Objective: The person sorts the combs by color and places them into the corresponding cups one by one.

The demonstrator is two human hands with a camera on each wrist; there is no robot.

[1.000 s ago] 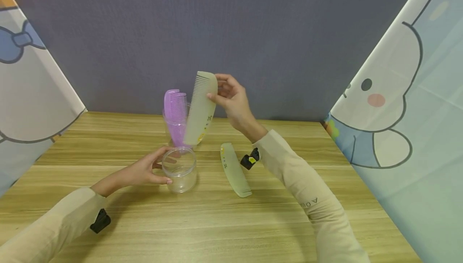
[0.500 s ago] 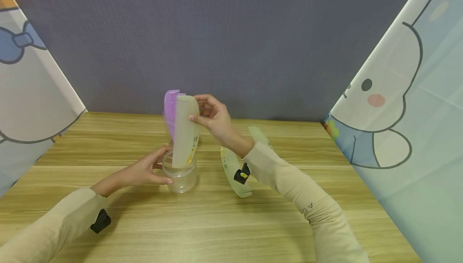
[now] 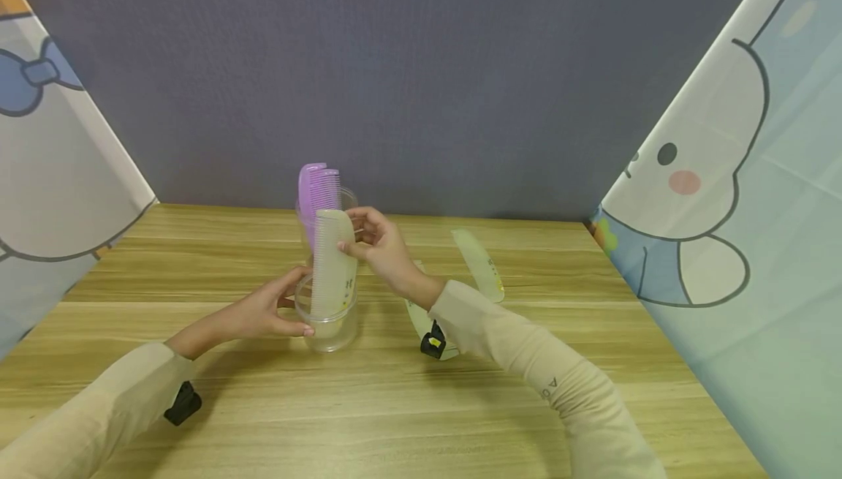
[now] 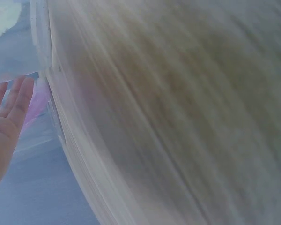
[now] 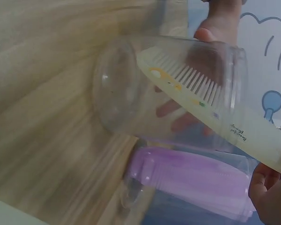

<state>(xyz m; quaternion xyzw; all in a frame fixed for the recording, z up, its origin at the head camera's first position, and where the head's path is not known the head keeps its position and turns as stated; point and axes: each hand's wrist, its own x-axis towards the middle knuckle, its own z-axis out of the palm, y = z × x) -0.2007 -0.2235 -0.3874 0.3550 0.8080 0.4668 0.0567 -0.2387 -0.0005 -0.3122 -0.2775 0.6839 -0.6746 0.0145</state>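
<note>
My left hand [image 3: 271, 308] grips a clear plastic jar [image 3: 337, 337] from its left side, thumb at the front and fingers round the back. My right hand [image 3: 383, 249] pinches a pale yellow-green comb [image 3: 334, 263] by its upper back edge. The comb's lower end is inside the jar, above its bottom, as the right wrist view shows; there the comb [image 5: 178, 91] slants, teeth toward the left hand's side. Behind stands another clear jar [image 3: 350, 196] with purple combs [image 3: 306, 197] upright in it, partly hidden by the pale comb.
Two more pale green combs lie on the wooden table [image 3: 368, 413]: one comb [image 3: 483, 267] right of the right wrist, another comb [image 3: 416, 316] partly under the right forearm. A dark grey wall [image 3: 421, 84] rises behind the table; cartoon-printed panels [image 3: 697, 194] flank it.
My right hand has brought the pale comb left, toward me and down, from in front of the purple combs into the front jar. The left hand and jar have stayed put.
</note>
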